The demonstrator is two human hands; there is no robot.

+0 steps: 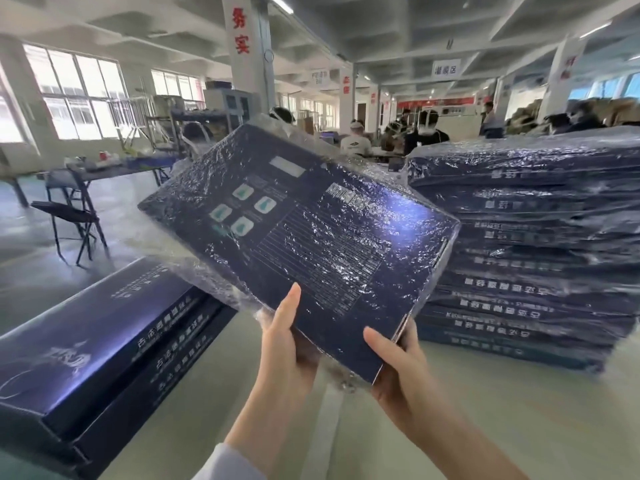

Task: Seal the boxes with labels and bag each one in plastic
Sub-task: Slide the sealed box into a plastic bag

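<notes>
Beside the bagged stack [526, 244] at the bench's right edge, the left hand [287, 344] and right hand [398, 362] are lifting a stiff, slippery plastic-wrapped box [301, 223], fingers clamping its near edge, best gripped firmly there.

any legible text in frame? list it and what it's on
"务实": red characters on the white pillar.
Hanging ceiling sign: three characters, too blurred to read reliably.
Held bagged box: print and barcode label blurred.
Bagged stack and unbagged boxes: side print inverted or blurred, unreadable.
</notes>
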